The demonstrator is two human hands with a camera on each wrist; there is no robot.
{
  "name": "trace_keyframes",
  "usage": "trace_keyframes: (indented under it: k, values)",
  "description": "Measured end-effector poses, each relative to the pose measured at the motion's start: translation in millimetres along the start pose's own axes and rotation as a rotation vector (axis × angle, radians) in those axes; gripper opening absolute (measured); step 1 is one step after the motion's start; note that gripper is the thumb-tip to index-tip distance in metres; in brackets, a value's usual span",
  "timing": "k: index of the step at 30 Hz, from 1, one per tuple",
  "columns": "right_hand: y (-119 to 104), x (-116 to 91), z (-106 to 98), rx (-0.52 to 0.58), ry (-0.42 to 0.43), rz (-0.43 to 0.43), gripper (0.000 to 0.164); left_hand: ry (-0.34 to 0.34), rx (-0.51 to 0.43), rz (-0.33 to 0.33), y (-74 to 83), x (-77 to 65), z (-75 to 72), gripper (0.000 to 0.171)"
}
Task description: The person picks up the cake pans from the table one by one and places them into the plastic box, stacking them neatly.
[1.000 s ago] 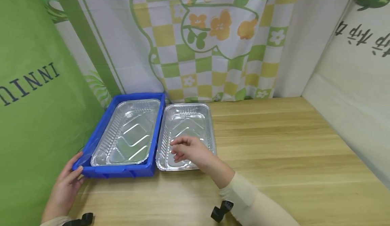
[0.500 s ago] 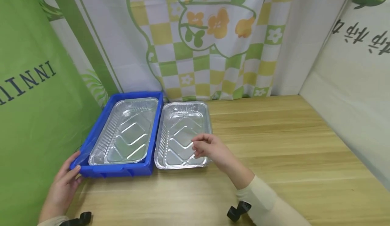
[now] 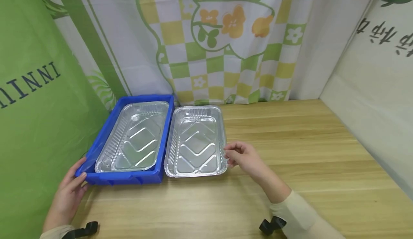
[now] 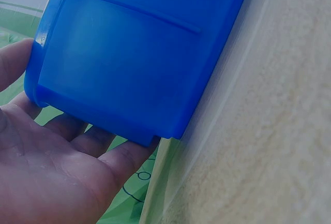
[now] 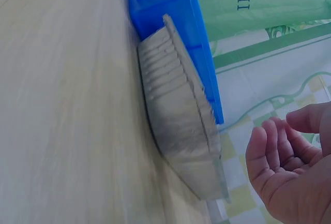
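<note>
A blue plastic tray stands on the left of the table, with a rectangular foil pan lying inside it. My left hand grips the tray's near left corner, thumb over the rim and fingers round the outer side; the left wrist view shows the tray's wall against the fingers. To the tray's right, a second foil pan sits on the tabletop. Just off that pan's right rim is my right hand, its fingers loosely curled. In the right wrist view a gap separates the hand from the foil pan.
The wooden table extends to the right and front. A patterned curtain hangs along its back edge. Green fabric borders the left side, close to the tray, and a white sheet borders the right.
My right hand has moved right, from over the second foil pan to just outside its right rim. The left hand has stayed at the tray's corner. Both pans appear unmoved.
</note>
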State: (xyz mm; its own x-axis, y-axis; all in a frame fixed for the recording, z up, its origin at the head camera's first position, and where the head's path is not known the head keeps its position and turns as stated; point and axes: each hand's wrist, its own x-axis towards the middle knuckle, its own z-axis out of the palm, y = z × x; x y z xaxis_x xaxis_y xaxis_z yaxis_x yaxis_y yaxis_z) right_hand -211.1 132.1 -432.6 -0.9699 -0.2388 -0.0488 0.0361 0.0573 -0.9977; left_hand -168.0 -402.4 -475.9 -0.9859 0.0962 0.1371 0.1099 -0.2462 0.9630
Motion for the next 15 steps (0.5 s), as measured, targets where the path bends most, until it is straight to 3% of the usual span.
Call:
trace_keyframes:
  k: [8,15]
  values:
    - [11,-6,-12,-0.138,0.074,0.075,0.019,-0.005,-0.01,0.02,-0.2,1.1,0.9,0.054]
    - [22,-8,-6,-0.201,0.094,0.119,0.016,0.001,-0.012,0.015,0.0,1.3,0.8,0.055]
